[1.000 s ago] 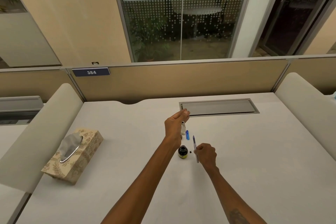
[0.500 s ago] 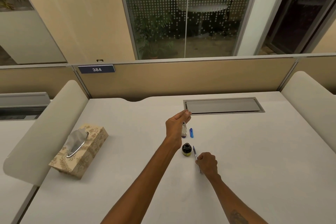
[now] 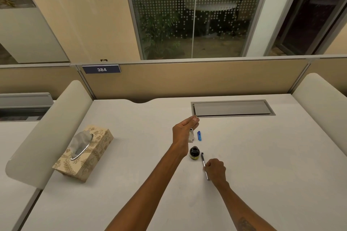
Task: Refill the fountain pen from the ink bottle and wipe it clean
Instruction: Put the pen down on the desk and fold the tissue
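Note:
A small dark ink bottle [image 3: 194, 153] stands on the white desk [image 3: 262, 155] with its mouth uncovered. Just right of it, my right hand [image 3: 216, 170] is closed around the fountain pen [image 3: 204, 161]. The pen lies low against the desk, its far end beside the bottle. My left hand [image 3: 185, 131] hovers above and behind the bottle, fingers pinched on a small white wad [image 3: 191, 136] that looks like tissue and hangs below the fingers. A dark tip shows at the top of the wad. What it wraps is hidden.
A small blue piece [image 3: 199, 135] lies on the desk right of the wad. A patterned tissue box [image 3: 82, 153] sits at the left with a tissue sticking out. A grey cable hatch [image 3: 232, 108] is set into the desk's back. Padded dividers flank both sides.
My right hand has lowered the pen from upright above the desk down to the surface beside the bottle. My left hand has stayed about where it was.

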The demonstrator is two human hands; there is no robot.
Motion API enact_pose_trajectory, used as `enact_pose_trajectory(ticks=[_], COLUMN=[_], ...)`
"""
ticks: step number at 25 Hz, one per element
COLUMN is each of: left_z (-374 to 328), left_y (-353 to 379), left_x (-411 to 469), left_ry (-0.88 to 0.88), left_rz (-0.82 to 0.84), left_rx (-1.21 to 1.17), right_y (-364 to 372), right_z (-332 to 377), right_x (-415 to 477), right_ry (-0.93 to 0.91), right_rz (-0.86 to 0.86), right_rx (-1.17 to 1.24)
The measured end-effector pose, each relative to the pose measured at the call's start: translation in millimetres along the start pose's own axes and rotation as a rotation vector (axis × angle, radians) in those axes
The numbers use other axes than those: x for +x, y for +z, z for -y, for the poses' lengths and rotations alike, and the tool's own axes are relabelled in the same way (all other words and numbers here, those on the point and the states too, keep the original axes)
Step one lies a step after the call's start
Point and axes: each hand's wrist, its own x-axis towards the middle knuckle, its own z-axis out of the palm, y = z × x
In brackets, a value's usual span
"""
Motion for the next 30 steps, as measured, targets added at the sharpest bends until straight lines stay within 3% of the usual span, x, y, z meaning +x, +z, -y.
enact_pose_trajectory(ticks=[12,18,21,23,27,30], left_z=[3,-4,-12,-19,-36,-46], left_y=[-4,2,10,17,25,32], left_x=[1,0,-2,-4,-6,-5], left_ry=[-0.011,0.004,0.011,0.019,0.051,0.071], left_rz=[0.028,0.073,0.081,0.082,0.125,0.155], left_rx=[0.011,-0.058,-0.094,-0.099,-0.178,-0.235], right_y=[-9,-44,-76,-100,-143,-156], right_z=[1,28,60,79,103,108], right_x=[-2,-6,-12,-22,-55,-67], right_ry=[0.022,0.029,-0.176,-0.365,-0.725,-0.886], right_rz=[-0.024,-0.248,-0.424,-0.422,-0.016,0.093], right_rx=[0.059,0.258,0.386,0.543,0.773,0.754])
